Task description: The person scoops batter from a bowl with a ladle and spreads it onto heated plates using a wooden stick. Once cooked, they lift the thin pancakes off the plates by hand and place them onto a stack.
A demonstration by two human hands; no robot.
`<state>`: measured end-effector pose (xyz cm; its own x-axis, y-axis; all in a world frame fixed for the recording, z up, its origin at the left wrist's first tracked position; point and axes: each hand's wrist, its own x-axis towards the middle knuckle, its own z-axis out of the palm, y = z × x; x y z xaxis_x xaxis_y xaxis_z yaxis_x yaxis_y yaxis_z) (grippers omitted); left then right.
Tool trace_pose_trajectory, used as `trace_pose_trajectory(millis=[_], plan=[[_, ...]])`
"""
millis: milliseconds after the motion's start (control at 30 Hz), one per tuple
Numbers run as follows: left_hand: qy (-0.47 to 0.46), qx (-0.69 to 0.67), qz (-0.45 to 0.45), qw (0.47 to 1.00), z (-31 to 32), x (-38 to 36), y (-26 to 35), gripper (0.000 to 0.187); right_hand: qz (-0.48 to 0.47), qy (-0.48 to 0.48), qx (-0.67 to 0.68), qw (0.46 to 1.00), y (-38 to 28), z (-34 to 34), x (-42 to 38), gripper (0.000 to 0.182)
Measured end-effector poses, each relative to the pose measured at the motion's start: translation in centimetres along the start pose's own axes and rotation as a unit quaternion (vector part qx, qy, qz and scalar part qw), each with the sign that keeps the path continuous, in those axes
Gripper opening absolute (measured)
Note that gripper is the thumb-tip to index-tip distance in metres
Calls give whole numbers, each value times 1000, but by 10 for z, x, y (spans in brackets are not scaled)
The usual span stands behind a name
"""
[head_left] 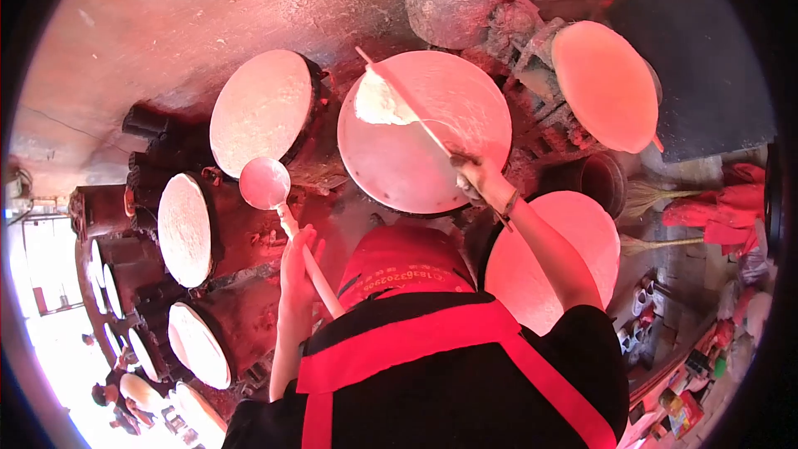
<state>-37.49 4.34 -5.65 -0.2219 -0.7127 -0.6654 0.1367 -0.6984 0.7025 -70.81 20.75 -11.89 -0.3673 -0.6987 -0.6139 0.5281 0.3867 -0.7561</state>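
Note:
My right hand [478,181] is closed round a long thin wooden tool [416,108], which lies slantwise over the round pan [370,168] in the middle. A pale, wet mound of batter [382,101] sits against the tool at the pan's upper left, and a thin layer covers other parts of the surface. At the lower left, my left hand [298,262] holds the handle of a ladle [265,183]. The ladle's round bowl is near the lower edge of the left pan [262,108], beside the middle one.
More round pans stand around: one at the upper right [605,87], one under my right forearm [553,262], and several at the left. Brooms [652,197] and red cloth [723,209] are at the right. People [125,403] are at the far lower left.

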Motion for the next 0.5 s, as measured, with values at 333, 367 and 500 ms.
trace_pose_trajectory(millis=[333,367,500], plan=[[77,38,-33,996,-17,-44,-9,37,-25,-43,-27,998,-36,-49,9,44],[75,39,-35,996,-15,-44,-8,37,29,-36,-94,994,-30,-44,25,45],[33,39,-6,999,-24,-26,0,31,39,-150,-108,982,-15,-46,-57,46]])
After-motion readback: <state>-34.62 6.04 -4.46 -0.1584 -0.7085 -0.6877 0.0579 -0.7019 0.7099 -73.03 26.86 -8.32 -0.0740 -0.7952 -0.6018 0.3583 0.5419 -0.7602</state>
